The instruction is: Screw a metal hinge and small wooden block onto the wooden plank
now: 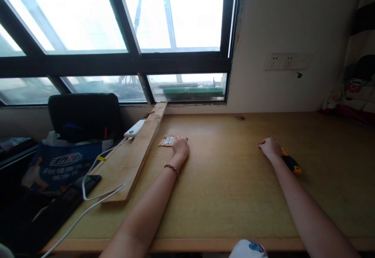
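My left hand (181, 147) is closed at the right end of a small wooden piece (161, 143), which lies on the table left of centre. A silver metal hinge (168, 140) with holes rests on that piece, partly covered by my fingers. Farther right, my right hand (271, 148) is closed, with thumb and fingertips pinched at a tiny thing too small to name. A yellow and black screwdriver (290, 163) passes beneath this hand; its handle shows on the right and its tip beyond the knuckles. Whether the hand grips it is hidden.
A long wooden plank (131, 162) lies along the left side of the table (222, 195). Beside it are a white power strip (134, 128) and a loose white cable (84, 185). A blue bag (66, 166) and black chair (84, 111) stand left, below the window.
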Tool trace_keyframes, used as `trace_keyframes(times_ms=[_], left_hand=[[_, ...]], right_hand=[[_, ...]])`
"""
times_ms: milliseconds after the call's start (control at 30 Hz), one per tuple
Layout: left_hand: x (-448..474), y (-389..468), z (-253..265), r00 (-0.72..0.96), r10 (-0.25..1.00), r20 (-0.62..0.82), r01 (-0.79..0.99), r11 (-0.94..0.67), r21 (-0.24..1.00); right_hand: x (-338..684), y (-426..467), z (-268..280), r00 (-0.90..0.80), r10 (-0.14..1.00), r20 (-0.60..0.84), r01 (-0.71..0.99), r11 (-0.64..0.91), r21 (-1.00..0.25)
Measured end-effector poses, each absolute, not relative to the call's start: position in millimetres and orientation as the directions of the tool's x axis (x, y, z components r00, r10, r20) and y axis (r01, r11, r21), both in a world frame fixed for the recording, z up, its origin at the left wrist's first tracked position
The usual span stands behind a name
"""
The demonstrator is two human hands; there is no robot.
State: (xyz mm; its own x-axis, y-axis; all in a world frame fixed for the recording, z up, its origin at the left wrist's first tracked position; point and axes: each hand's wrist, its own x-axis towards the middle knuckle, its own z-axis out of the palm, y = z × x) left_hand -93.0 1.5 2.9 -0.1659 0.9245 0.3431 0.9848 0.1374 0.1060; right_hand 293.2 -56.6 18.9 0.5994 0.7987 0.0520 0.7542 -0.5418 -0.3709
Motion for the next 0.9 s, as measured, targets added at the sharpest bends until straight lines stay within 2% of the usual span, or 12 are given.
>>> trace_keyframes(times_ms=[300, 433, 533, 633, 767, 833, 900], left_hand=[[-89, -4, 9, -0.156, 0.948, 0.279, 0.986, 0.132, 0.104], [-89, -5, 10, -0.166, 0.945, 0.283, 0.979, 0.123, 0.162], [-77, -12, 14, -0.138, 0.925, 0.353, 0.953, 0.028, 0.3], [-50, -28, 17, -0.085, 0.92, 0.383, 0.835, -0.145, 0.531], [-7, -56, 14, 0.052, 0.948, 0.314, 0.487, -0.299, 0.821], [6, -68, 13, 0.113, 0.951, 0.289, 0.308, -0.31, 0.9], [11, -74, 12, 0.13, 0.952, 0.276, 0.208, -0.299, 0.931]], right_hand=[[290, -60, 21, 0.615, 0.786, 0.056, 0.752, -0.564, -0.342], [285, -58, 20, 0.554, 0.805, 0.212, 0.817, -0.476, -0.326], [262, -55, 20, 0.401, 0.839, 0.368, 0.884, -0.249, -0.395], [221, -59, 21, 0.262, 0.878, 0.402, 0.831, 0.007, -0.556], [165, -77, 20, 0.155, 0.941, 0.302, 0.574, 0.163, -0.803], [146, -86, 19, 0.125, 0.951, 0.282, 0.438, 0.202, -0.876], [135, -93, 18, 0.102, 0.961, 0.255, 0.285, 0.217, -0.934]])
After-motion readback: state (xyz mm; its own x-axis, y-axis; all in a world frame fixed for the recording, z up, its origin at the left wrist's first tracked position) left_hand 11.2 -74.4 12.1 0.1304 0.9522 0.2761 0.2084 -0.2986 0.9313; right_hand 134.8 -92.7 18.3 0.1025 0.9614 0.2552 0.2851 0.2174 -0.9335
